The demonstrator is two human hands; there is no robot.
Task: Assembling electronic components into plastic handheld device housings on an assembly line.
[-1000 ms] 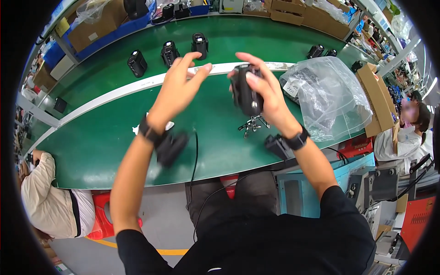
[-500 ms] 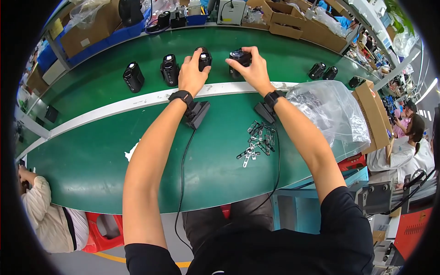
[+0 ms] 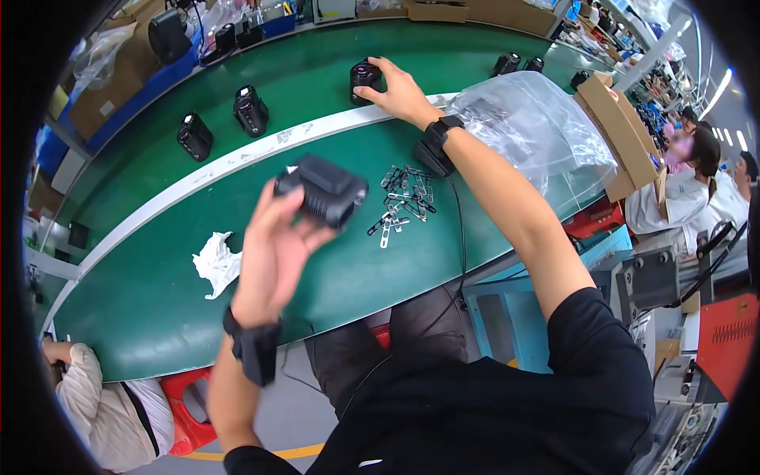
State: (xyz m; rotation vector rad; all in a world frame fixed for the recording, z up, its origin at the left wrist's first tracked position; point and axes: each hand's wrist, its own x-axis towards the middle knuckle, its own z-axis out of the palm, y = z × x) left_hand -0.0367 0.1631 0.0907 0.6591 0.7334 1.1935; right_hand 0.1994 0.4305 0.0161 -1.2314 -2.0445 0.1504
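The left hand (image 3: 277, 257) is now lifting a black device (image 3: 323, 190) from beyond the white strip (image 3: 158, 192), where it was standing half a second earlier; the view is also shifting. The device is tilting and slightly blurring above the green table (image 3: 150, 293), between the left fingers and thumb, which are grasping it from below. The right hand (image 3: 396, 91) is staying across the strip, its thumb and forefinger grasping a second black device (image 3: 366, 75) that is standing upright.

Between the hands, nearer the right wrist, loose metal clips (image 3: 404, 202) are lying in a heap. Left of the left hand, a crumpled white tissue (image 3: 215, 265) is now showing whole. The table's front edge is running below the left fingers; bare surface is extending leftward past the tissue. Right of the right wrist, a clear plastic bag (image 3: 530, 127) and an open cardboard box (image 3: 621, 138) are limiting the room. Two further black devices are standing beyond the left hand, nearer (image 3: 195, 137) and farther (image 3: 250, 111) from the strip's left end. Dark markings are appearing on the strip between the hands, too small for reading.
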